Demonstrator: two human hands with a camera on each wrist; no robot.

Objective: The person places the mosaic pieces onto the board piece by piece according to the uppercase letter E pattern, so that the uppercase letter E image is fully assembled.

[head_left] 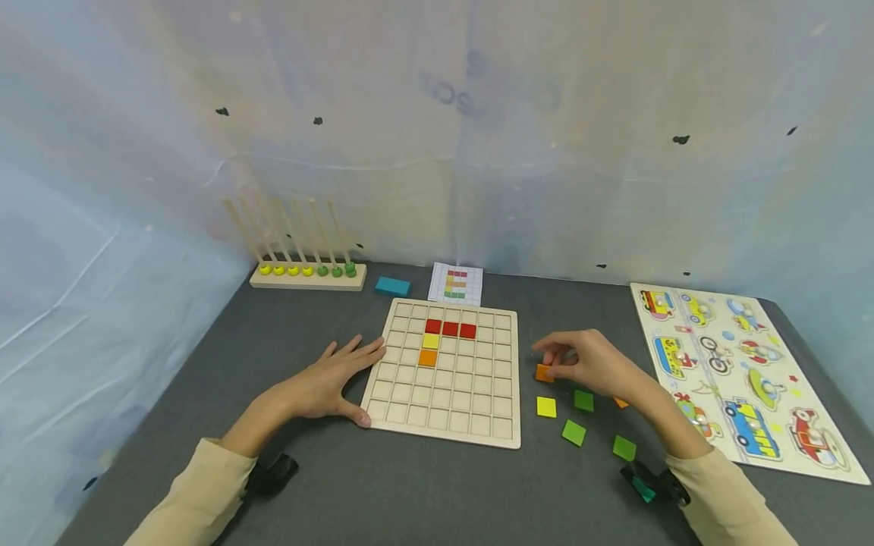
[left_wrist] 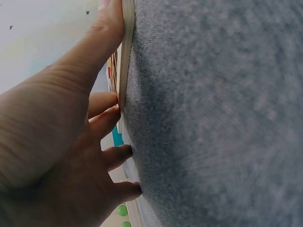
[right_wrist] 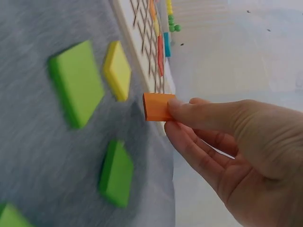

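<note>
A wooden grid board [head_left: 444, 402] lies on the dark table, with three red tiles in a row, a yellow tile [head_left: 431, 340] and an orange tile [head_left: 427, 357] below them. My left hand [head_left: 331, 383] rests at the board's left edge, fingers spread, thumb on the near corner. Right of the board, my right hand [head_left: 594, 364] pinches another orange tile [right_wrist: 157, 107] between thumb and fingertips, raised off the table in the right wrist view. Near that hand lie a loose yellow tile [head_left: 546, 407], several green tiles [head_left: 573, 433] and an orange tile [head_left: 620, 403] partly hidden by the wrist.
A printed pattern card [head_left: 455, 284] lies behind the board, beside a blue block [head_left: 392, 286]. At the back left stands a pegged bead stand [head_left: 307, 279] with yellow and green beads. A vehicle picture puzzle board [head_left: 740, 379] covers the table's right side.
</note>
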